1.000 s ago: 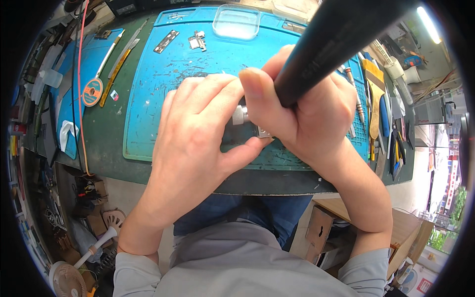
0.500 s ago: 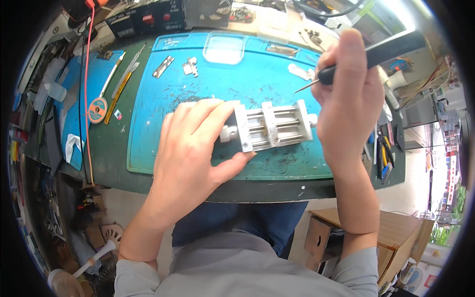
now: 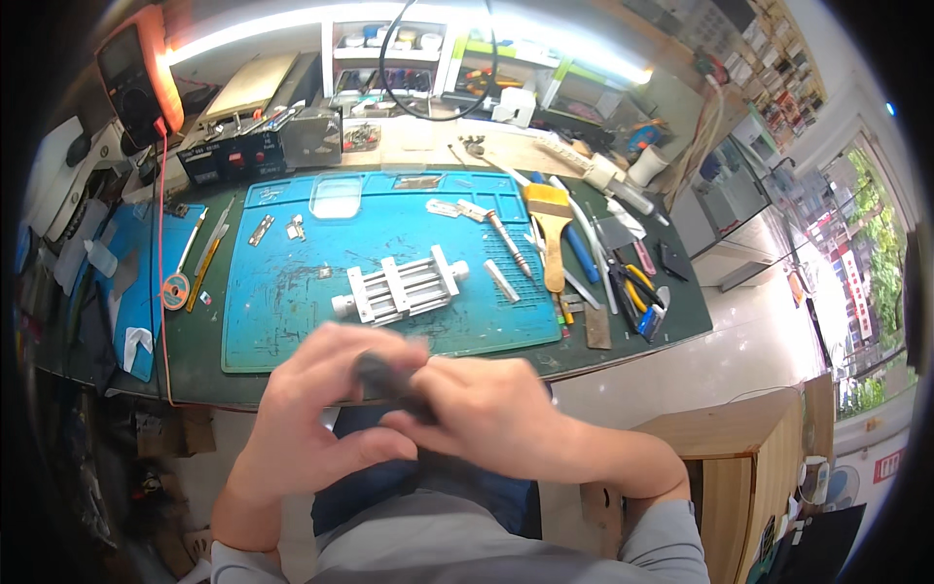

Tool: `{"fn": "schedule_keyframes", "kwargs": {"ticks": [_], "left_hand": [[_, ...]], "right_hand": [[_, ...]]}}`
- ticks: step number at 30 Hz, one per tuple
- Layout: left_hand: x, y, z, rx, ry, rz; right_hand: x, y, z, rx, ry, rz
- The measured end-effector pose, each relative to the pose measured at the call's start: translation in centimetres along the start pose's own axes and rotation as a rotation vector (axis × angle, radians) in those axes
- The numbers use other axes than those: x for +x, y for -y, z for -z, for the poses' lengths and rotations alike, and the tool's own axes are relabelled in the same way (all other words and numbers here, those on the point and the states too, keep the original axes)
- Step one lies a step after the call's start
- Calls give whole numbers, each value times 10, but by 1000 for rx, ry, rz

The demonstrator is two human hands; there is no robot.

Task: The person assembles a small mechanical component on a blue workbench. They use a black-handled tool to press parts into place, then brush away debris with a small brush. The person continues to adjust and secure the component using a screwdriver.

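My right hand (image 3: 486,409), closed, grips a black-handled tool (image 3: 391,386) above the bench's front edge. The tool's thin metal tip, if it still points out, is hidden or blurred. Against it my left hand (image 3: 306,409) curves in, fingers bent near the handle's end and thumb apart. Motion blur hides whether the left fingers actually grip the handle. Just beyond both hands, a silver metal vise-like clamp (image 3: 404,287) with parallel rods and end knobs lies on the blue work mat (image 3: 282,331), touched by neither hand.
Small metal parts (image 3: 296,227) and a clear plastic tray (image 3: 336,198) rest on the mat. To the right lie a wide brush (image 3: 551,224), pliers (image 3: 637,292) and other tools. A solder spool (image 3: 176,291) sits left. An orange multimeter (image 3: 139,73) stands at the back left.
My left hand has released the clamp and drawn back toward me. My right hand has brought the black-handled tool down and left to meet it. The view has tilted up.
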State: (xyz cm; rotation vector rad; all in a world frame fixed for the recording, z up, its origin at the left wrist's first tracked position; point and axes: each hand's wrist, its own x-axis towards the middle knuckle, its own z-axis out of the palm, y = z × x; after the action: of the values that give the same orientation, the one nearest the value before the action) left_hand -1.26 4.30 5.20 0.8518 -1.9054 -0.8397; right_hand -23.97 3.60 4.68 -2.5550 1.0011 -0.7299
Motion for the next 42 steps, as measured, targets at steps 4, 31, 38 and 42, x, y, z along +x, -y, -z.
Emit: {"fn": "schedule_keyframes", "kwargs": {"ticks": [4, 31, 38, 42], "left_hand": [[-33, -8, 4, -271, -238, 186], [-237, -17, 177, 375, -928, 501], [-257, -32, 203, 452, -953, 545], [-271, -39, 208, 398, -1009, 591]], "right_hand": [[5, -3, 16, 308, 92, -71], [86, -16, 89, -136, 100, 348], [105, -23, 78, -284, -61, 351], [89, -7, 83, 132, 330, 336]]}}
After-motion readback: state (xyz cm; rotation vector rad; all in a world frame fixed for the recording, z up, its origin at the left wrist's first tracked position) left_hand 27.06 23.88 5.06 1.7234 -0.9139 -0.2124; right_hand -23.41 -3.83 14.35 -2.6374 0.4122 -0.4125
